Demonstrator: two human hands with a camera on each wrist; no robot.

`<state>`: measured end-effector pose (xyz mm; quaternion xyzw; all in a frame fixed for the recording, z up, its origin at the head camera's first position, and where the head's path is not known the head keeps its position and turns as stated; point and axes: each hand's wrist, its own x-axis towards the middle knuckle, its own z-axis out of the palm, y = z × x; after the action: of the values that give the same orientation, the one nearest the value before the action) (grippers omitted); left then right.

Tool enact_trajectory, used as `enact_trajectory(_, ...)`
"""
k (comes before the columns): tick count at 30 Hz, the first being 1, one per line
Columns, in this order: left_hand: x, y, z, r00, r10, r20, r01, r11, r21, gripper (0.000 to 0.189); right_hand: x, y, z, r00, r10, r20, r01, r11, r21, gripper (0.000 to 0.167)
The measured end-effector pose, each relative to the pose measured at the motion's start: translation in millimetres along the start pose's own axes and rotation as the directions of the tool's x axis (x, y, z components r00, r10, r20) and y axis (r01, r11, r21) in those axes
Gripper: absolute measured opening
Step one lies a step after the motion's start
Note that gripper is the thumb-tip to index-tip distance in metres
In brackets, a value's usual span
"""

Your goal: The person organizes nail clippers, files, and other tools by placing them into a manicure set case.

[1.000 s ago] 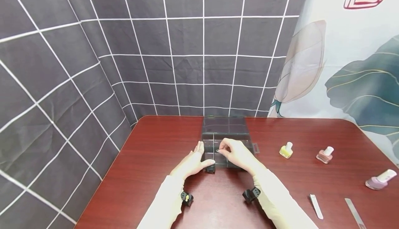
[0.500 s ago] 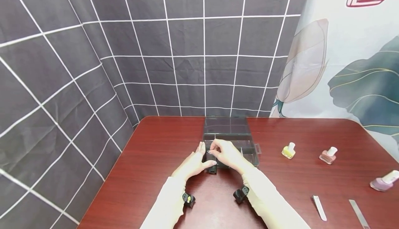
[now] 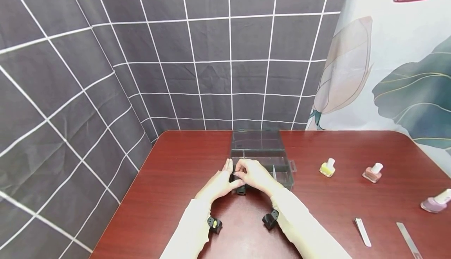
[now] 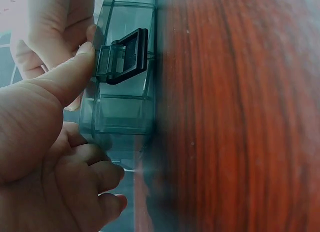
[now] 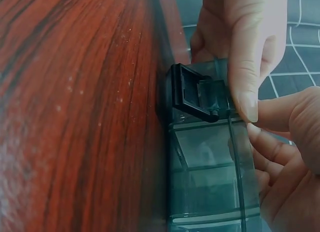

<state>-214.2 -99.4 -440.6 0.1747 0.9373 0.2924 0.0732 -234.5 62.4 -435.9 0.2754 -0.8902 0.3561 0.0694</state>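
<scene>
A clear, grey-tinted plastic box (image 3: pixel 284 177) with divided compartments stands on the table, its lid (image 3: pixel 257 139) folded back. My left hand (image 3: pixel 215 186) holds its near left corner: the thumb lies on the front rim by the black-framed latch (image 4: pixel 143 54), the fingers along the left side. My right hand (image 3: pixel 258 177) reaches over the front left compartment. Its thumb and forefinger pinch a small pale thing (image 3: pixel 235 175), mostly hidden and too small to identify. In the right wrist view, several compartments show through the box's front wall (image 5: pixel 205 187).
To the right stand a yellow nail polish bottle (image 3: pixel 327 169), a pink one (image 3: pixel 372 174) and a lilac one (image 3: pixel 435 203) lying tilted. Nearer lie a nail clipper (image 3: pixel 363 232) and a metal nail file (image 3: pixel 408 239). A tiled-pattern curtain (image 3: pixel 211 40) hangs behind the table.
My right hand has moved left with the small pale thing, from the middle of the box to the front left compartment. The left hand has stayed at the corner.
</scene>
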Motion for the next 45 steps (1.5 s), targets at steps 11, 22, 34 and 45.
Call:
enact_trajectory(11, 0.4, 1.3, 0.7, 1.0, -0.03, 0.008, 0.03, 0.999, -0.015, 0.089, -7.7, -2, -15, 0.999, 0.003, -0.033, -0.002, 1.0, 0.006, 0.012)
enact_trajectory(22, 0.8, 0.0, -0.2, 0.999, -0.046, 0.018, 0.047, 0.998, -0.031, 0.089, -18.5, 1, -33, 0.997, 0.027, -0.073, -0.03, 0.999, -0.042, 0.012)
enact_trajectory(34, 0.7, -2.1, 2.0, 0.999, -0.046, 0.022, 0.047, 0.998, -0.046, 0.09, -43.3, 6, -53, 0.994, 0.047, -0.095, -0.055, 0.995, -0.084, 0.011)
enact_trajectory(45, -1.6, 1.0, 1.5, 0.999, -0.036, -0.005, 0.035, 0.999, -0.04, 0.088, -63.2, 9, -65, 0.992, 0.057, -0.111, -0.073, 0.987, -0.143, 0.012)
